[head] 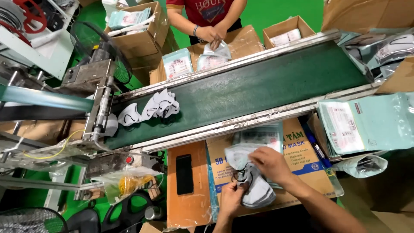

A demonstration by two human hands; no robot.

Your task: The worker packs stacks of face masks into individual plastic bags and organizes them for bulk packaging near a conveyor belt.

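Soft, light grey face masks [254,183], stacked on a cardboard box [302,172], look limp and slippery; left hand [231,199] pinches their near edge, right hand [271,164] presses on top.

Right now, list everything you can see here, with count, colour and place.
conveyor belt: one, dark green, crossing the middle
loose masks: several, white, on the belt's left end
stack of masks: one, pale grey, on the near cardboard
phone: one, black, left of the stack
sealed pouches: a pile, pale teal, right
cardboard boxes: several, brown, far side
co-worker's hands: two, far side, holding a pouch
left hand: gripping the stack
right hand: atop the stack
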